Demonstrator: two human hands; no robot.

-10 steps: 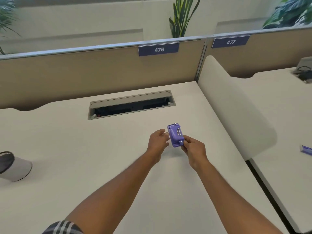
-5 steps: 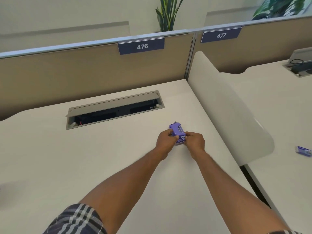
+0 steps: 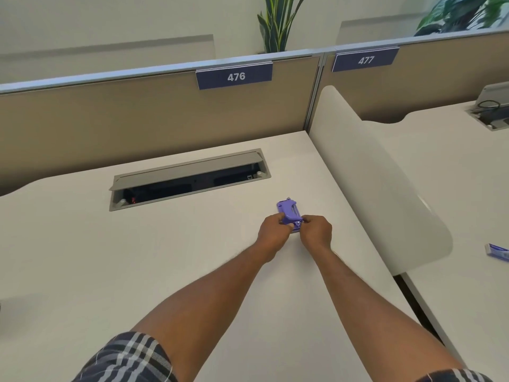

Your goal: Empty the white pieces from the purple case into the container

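Head view. The left hand (image 3: pixel 272 232) is curled, fingers pinched onto the near-left edge of the small purple plastic case (image 3: pixel 288 212). The right hand (image 3: pixel 316 231) is likewise curled, its fingertips gripping the case's near-right end, where a small metal part shows. Both hands hold the case together just above or on the pale beige desk (image 3: pixel 165 257); whether it touches the surface cannot be told. The case sits in front of and to the right of the grey recessed cable tray (image 3: pixel 190 176) set into the desk.

The near half of the case is covered by the fingers, and no white pieces can be made out. The cable tray's interior is dark; only indistinct black shapes show inside. A plaid sleeve (image 3: pixel 126 359) is cut off at the lower edge. Well to the right of the cable tray, on the neighbouring desk, a small purple and white packet (image 3: pixel 497 250) is cut off by the frame edge.
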